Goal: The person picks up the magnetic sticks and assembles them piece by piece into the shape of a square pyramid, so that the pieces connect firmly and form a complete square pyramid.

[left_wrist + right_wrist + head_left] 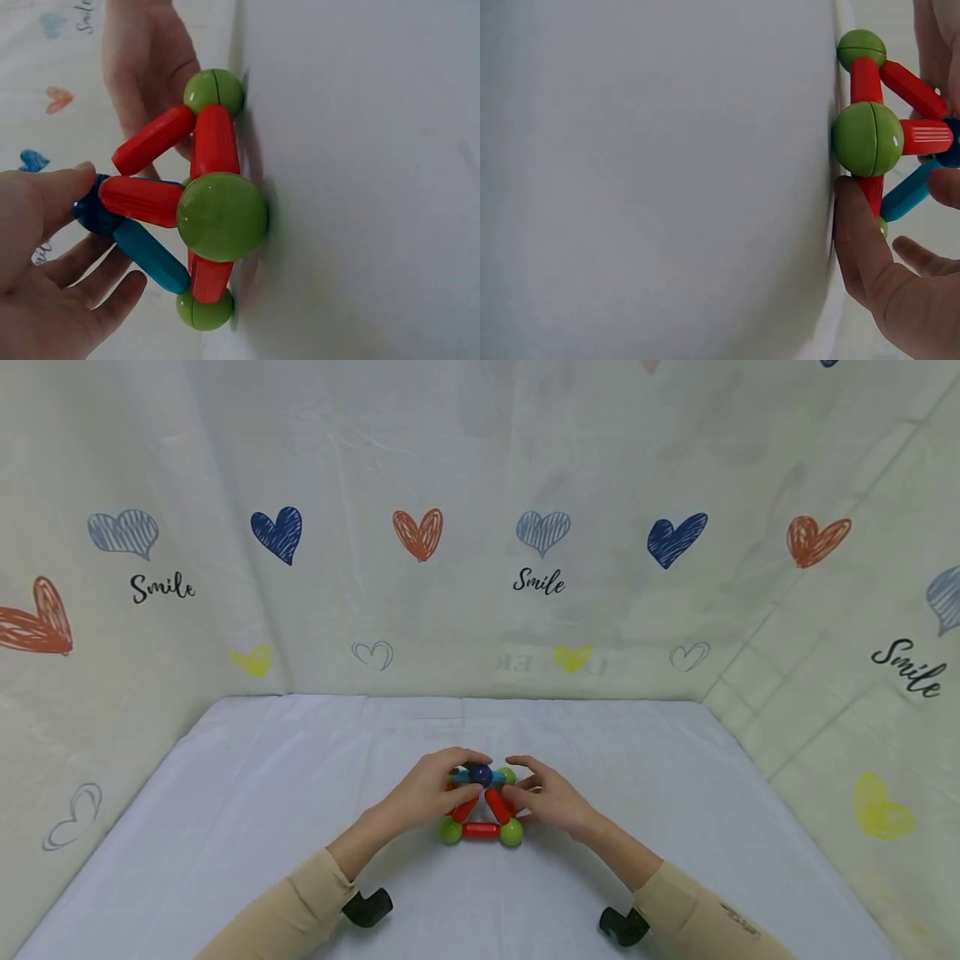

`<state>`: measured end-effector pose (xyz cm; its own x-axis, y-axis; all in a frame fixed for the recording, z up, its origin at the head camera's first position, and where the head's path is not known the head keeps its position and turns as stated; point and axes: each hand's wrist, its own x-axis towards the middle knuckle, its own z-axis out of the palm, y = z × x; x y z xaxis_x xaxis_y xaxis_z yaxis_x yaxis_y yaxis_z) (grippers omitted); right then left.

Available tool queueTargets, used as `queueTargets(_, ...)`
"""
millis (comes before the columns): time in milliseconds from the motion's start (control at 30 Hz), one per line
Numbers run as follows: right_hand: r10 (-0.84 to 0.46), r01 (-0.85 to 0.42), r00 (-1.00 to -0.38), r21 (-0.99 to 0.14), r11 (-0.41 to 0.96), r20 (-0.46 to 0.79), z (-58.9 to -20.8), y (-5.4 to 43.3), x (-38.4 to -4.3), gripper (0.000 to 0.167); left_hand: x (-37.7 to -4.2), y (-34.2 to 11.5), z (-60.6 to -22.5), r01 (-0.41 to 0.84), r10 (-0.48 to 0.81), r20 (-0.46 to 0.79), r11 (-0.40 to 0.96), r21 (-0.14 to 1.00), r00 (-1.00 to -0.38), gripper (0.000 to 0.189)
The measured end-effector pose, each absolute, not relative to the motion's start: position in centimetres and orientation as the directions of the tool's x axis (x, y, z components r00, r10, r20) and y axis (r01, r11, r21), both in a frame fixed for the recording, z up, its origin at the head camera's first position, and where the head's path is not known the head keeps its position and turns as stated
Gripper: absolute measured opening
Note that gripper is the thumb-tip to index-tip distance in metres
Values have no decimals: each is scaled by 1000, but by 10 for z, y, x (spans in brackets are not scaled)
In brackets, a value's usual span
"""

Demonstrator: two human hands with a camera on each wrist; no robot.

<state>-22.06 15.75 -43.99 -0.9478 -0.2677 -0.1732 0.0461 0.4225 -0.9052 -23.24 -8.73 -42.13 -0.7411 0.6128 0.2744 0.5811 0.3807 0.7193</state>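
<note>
On the white table stands a pyramid-like build of magnetic balls and rods. Green balls (450,831) sit at its base corners, joined by red rods (481,832). Other red rods (141,201) and a teal rod (152,256) slope up to a dark blue ball (481,775) at the top. My left hand (437,789) pinches this blue ball between thumb and fingers. On the right side, my right hand (553,797) curves loosely around the build. Its straight fingers (864,232) lie low against a base rod beside a green ball (868,139).
The white cloth-covered table (300,760) spreads around the build. A pale curtain (480,460) with printed hearts and words stands behind it and along both sides. Black wrist devices (367,907) protrude beneath both beige sleeves (285,910).
</note>
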Motion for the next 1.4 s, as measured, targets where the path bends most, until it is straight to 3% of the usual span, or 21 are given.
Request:
queueTargets(400, -425, -75, -894, -890, 449, -139, -428, 167, -212, 62, -235, -91, -425, 597, 647, 269, 360, 717, -713, 48)
queueTargets(733, -424, -135, -901, -866, 482, -95, -428, 164, -210, 60, -235, -90, -430, 635, 650, 310, 348, 690, -694, 47)
queueTargets(1400, -432, -134, -894, -849, 511, -119, -429, 164, -215, 61, -234, -99, -431, 618, 686, 243, 372, 693, -686, 66)
